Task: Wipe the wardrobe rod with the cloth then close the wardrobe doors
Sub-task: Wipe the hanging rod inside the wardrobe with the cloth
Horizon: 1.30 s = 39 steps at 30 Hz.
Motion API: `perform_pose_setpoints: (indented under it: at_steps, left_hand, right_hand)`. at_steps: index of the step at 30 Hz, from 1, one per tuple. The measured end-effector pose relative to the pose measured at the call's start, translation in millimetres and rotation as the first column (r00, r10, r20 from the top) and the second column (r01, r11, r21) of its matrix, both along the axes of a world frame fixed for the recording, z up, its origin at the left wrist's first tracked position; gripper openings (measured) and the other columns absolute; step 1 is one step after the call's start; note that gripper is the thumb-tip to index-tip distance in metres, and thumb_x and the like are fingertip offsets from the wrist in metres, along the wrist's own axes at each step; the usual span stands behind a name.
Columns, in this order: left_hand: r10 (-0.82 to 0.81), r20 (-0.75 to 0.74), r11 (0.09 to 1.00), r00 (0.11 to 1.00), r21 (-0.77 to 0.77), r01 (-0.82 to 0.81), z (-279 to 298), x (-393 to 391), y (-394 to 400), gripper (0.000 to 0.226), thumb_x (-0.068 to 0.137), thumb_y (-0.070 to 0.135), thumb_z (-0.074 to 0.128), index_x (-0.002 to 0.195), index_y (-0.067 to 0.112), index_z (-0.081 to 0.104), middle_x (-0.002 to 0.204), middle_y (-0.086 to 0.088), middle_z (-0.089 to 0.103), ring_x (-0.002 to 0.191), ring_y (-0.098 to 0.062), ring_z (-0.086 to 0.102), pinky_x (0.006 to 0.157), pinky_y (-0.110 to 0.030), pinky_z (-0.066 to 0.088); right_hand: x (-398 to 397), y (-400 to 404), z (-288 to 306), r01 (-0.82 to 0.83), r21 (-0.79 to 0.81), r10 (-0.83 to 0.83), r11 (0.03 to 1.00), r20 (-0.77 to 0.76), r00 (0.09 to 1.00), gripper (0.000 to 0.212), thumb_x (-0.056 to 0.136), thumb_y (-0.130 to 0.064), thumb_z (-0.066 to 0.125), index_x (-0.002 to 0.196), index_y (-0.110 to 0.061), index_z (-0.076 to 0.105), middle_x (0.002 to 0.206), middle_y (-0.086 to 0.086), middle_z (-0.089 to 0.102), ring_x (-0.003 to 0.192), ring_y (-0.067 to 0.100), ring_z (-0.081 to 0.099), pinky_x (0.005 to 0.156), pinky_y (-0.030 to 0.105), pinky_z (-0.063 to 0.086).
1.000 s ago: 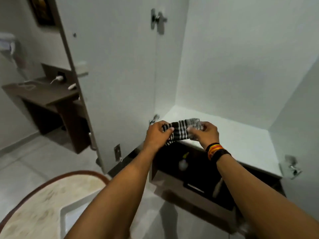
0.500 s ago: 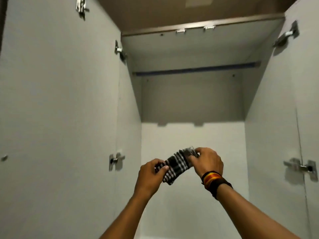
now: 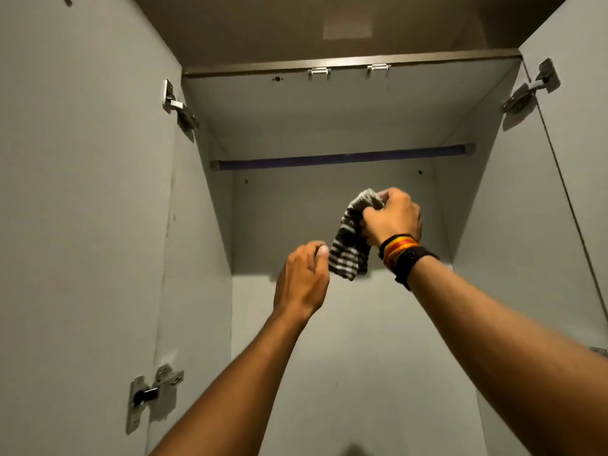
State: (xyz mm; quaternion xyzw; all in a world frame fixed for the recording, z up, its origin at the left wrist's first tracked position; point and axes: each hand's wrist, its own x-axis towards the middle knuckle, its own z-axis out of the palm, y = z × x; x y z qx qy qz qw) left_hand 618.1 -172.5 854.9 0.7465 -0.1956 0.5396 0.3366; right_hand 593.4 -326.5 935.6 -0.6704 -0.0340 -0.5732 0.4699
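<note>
A dark blue wardrobe rod (image 3: 342, 157) spans the white wardrobe from side wall to side wall, high up near the top panel. My right hand (image 3: 393, 216) is raised below the rod and grips a black-and-white checked cloth (image 3: 350, 248), which hangs down from the fist. My left hand (image 3: 304, 279) is lower and to the left, beside the cloth's bottom end; its thumb tip is close to the cloth without holding it. The left door (image 3: 82, 225) and the right door (image 3: 579, 159) both stand open.
Metal hinges sit on the left door (image 3: 176, 105) and lower down (image 3: 149, 394), and on the right door (image 3: 533, 87). Two small catches (image 3: 348, 70) are fixed under the top front edge. The wardrobe's white back wall (image 3: 329, 357) is bare.
The view has tilted up from the wardrobe floor to the rod. My right hand rose with the cloth, and my left hand let go of the cloth's other end.
</note>
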Motion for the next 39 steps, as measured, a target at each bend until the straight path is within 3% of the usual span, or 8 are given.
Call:
perform_pose_setpoints:
  at_steps: [3, 7, 13, 19, 25, 30, 34, 39]
  left_hand:
    - [0.140, 0.114, 0.983, 0.984, 0.107, -0.152, 27.5, 35.4, -3.4, 0.041, 0.104, 0.031, 0.041, 0.137, 0.016, 0.061, 0.140, -0.006, 0.062, 0.129, -0.024, 0.057, 0.111, -0.040, 0.043]
    - [0.294, 0.182, 0.924, 0.938, 0.197, -0.327, 75.3, 80.5, -7.2, 0.055, 0.107, 0.032, 0.033, 0.159, 0.015, 0.032, 0.168, -0.005, 0.026, 0.156, -0.020, 0.019, 0.128, -0.041, 0.015]
    - [0.518, 0.305, 0.770, 0.799, 0.241, -0.591, 166.9, 121.0, -6.2, 0.061, 0.107, 0.031, 0.026, 0.163, 0.012, 0.010, 0.172, -0.008, 0.003, 0.159, -0.022, -0.002, 0.129, -0.043, -0.002]
    - [0.605, 0.338, 0.660, 0.721, 0.293, -0.691, 218.4, 141.6, -5.6, 0.059, 0.105, 0.030, 0.028, 0.159, 0.006, 0.022, 0.163, -0.017, 0.031, 0.154, -0.031, 0.021, 0.127, -0.053, 0.001]
    - [0.610, 0.271, 0.661, 0.744, 0.344, -0.667, 224.5, 173.9, -0.8, 0.065, 0.104, 0.029, 0.026, 0.162, 0.007, 0.007, 0.171, -0.009, -0.006, 0.158, -0.023, -0.009, 0.126, -0.052, -0.010]
    - [0.554, 0.332, 0.717, 0.763, 0.275, -0.640, 220.9, 188.7, 3.0, 0.067, 0.102, 0.026, 0.028, 0.163, 0.009, 0.007, 0.171, -0.007, 0.003, 0.159, -0.020, -0.004, 0.125, -0.052, -0.011]
    - [0.549, 0.398, 0.730, 0.735, 0.199, -0.654, 223.6, 192.8, -1.2, 0.063, 0.098, 0.024, 0.033, 0.159, 0.007, 0.028, 0.162, -0.015, 0.035, 0.156, -0.025, 0.020, 0.126, -0.052, -0.008]
    - [0.537, 0.473, 0.762, 0.699, 0.083, -0.642, 225.0, 201.9, -7.7, 0.053, 0.094, 0.019, 0.043, 0.144, 0.004, 0.051, 0.141, -0.018, 0.059, 0.140, -0.031, 0.048, 0.128, -0.050, 0.000]
  right_hand:
    - [21.8, -13.3, 26.4, 0.039, -0.018, -0.039, 0.999, 0.042, 0.998, 0.028, 0.074, -0.022, 0.062, 0.099, -0.022, 0.073, 0.098, 0.008, 0.077, 0.097, 0.033, 0.070, 0.083, 0.036, 0.056]
    - [60.7, -37.3, 66.6, 0.044, -0.022, -0.042, 0.999, 0.096, 0.995, 0.029, 0.076, -0.022, 0.063, 0.102, -0.025, 0.074, 0.101, 0.003, 0.076, 0.097, 0.028, 0.070, 0.080, 0.031, 0.052]
    - [113.6, -58.8, 135.2, -0.005, -0.033, 0.012, 0.999, 0.221, 0.975, 0.033, 0.077, -0.022, 0.061, 0.107, -0.026, 0.073, 0.104, 0.001, 0.076, 0.099, 0.027, 0.070, 0.085, 0.033, 0.057]
    - [148.3, -39.6, 186.6, 0.004, -0.103, 0.027, 0.995, 0.300, 0.954, 0.034, 0.078, -0.021, 0.063, 0.112, -0.016, 0.067, 0.112, 0.011, 0.073, 0.109, 0.034, 0.066, 0.091, 0.038, 0.055]
    - [186.8, 1.9, 175.9, 0.126, -0.429, 0.027, 0.895, 0.333, 0.943, 0.025, 0.081, 0.000, 0.055, 0.105, -0.008, 0.055, 0.098, 0.020, 0.070, 0.094, 0.040, 0.066, 0.079, 0.044, 0.057]
    - [198.0, -6.6, 169.6, 0.469, -0.582, -0.261, 0.664, 0.407, 0.875, 0.021, 0.096, -0.011, 0.058, 0.116, -0.007, 0.060, 0.111, 0.021, 0.068, 0.117, 0.040, 0.054, 0.088, 0.050, 0.053]
    - [202.6, -23.7, 164.2, 0.433, -0.667, -0.263, 0.606, 0.346, 0.901, 0.038, 0.091, -0.034, 0.066, 0.121, -0.013, 0.057, 0.122, 0.017, 0.063, 0.113, 0.038, 0.060, 0.094, 0.046, 0.047]
    - [216.1, -68.8, 167.0, 0.669, -0.572, -0.381, 0.474, 0.552, 0.742, 0.063, 0.082, -0.027, 0.071, 0.141, -0.018, 0.050, 0.133, 0.014, 0.063, 0.125, 0.033, 0.056, 0.114, 0.045, 0.030]
